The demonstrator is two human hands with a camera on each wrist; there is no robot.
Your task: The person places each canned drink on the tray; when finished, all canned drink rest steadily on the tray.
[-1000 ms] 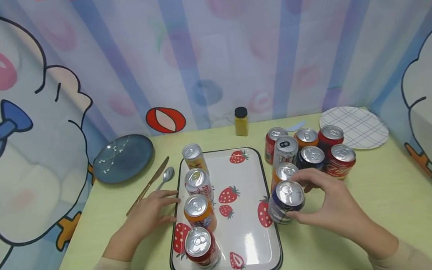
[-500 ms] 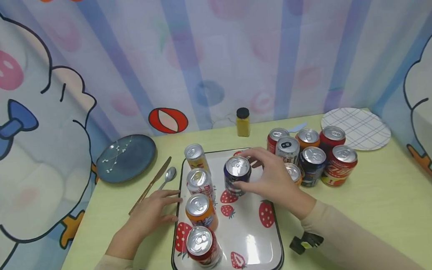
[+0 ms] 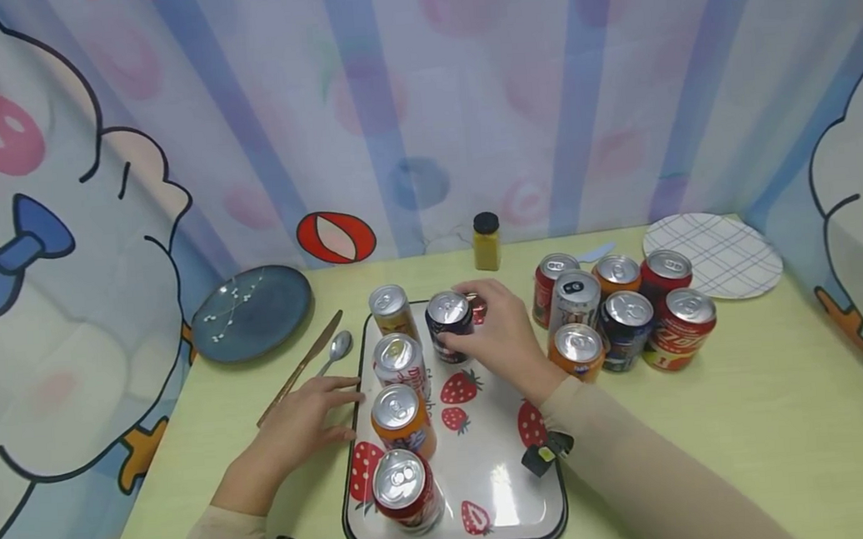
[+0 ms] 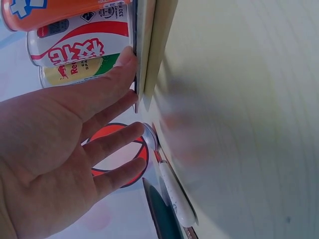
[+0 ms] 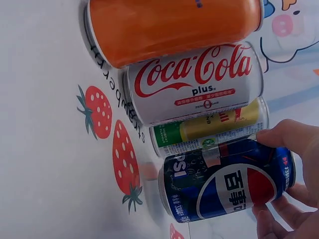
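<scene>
Around 12 o'clock on the strawberry-print tray (image 3: 489,445) there's a blue Pepsi can (image 3: 445,314), and a person's right hand (image 3: 499,331) has its grip wrapped round the sides, thumb across from the fingers. It's pretty much upright, but honestly I can't tell if its base touches the tray. The left hand (image 3: 303,420) is over at 9, grip loose, fingers spread right by the rim, holding nothing. Running from 11 down to 7 on the tray: a gold Red Bull can (image 3: 392,310), white Coca-Cola can (image 3: 398,359), orange can (image 3: 400,418) and red can (image 3: 404,488). On the bench (image 3: 750,414), seven cans (image 3: 627,331) bunch up at 2, checked plate (image 3: 716,254) just beyond. Knife (image 3: 303,364), spoon (image 3: 340,345) and dark blue plate (image 3: 250,315) are around 10; a yellow jar (image 3: 487,253) sits just past 12.
</scene>
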